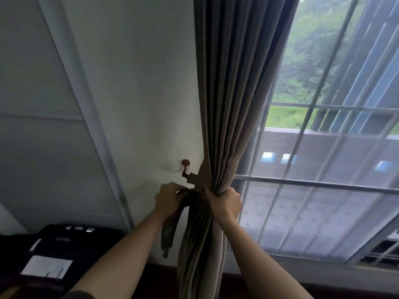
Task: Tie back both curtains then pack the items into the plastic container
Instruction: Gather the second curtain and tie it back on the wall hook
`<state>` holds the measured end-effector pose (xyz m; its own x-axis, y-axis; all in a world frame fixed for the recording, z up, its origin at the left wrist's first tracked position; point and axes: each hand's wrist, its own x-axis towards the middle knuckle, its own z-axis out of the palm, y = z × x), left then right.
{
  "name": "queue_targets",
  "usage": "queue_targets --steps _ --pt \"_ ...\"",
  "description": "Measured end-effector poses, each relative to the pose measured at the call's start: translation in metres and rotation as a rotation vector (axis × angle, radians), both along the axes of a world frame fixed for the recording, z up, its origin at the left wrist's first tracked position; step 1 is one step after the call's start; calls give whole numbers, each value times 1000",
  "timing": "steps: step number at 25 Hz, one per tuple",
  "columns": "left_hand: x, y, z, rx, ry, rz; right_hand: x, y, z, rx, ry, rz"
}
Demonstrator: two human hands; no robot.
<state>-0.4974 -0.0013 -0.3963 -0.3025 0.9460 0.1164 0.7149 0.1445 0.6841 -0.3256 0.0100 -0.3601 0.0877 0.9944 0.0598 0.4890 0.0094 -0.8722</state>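
Observation:
A grey-brown curtain (233,93) hangs gathered at the left side of the window. My right hand (225,202) grips the bunched folds at waist height. My left hand (169,200) pinches the fabric tieback strap (168,234), whose loose end dangles below it. The strap's other end runs up to a brown wall hook (185,167) just above my hands. The plastic container and the second curtain are out of view.
A white wall (140,93) lies left of the curtain. The window (323,147) with bars and a mesh screen fills the right. A dark object with white labels (49,255) sits at lower left. A dark sill runs along the bottom.

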Motion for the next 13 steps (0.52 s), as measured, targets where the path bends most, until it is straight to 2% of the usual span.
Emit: queue_targets --steps 5,8,11,13 --pt "40 22 8 -3 21 61 3 3 -3 -24 19 34" --pt "55 31 7 20 -239 231 4 8 -3 -24 0 63" --pt "62 33 2 7 -251 219 5 10 -4 -25 -18 76" --pt "60 30 -4 67 -421 174 6 9 -5 -27 -25 96"
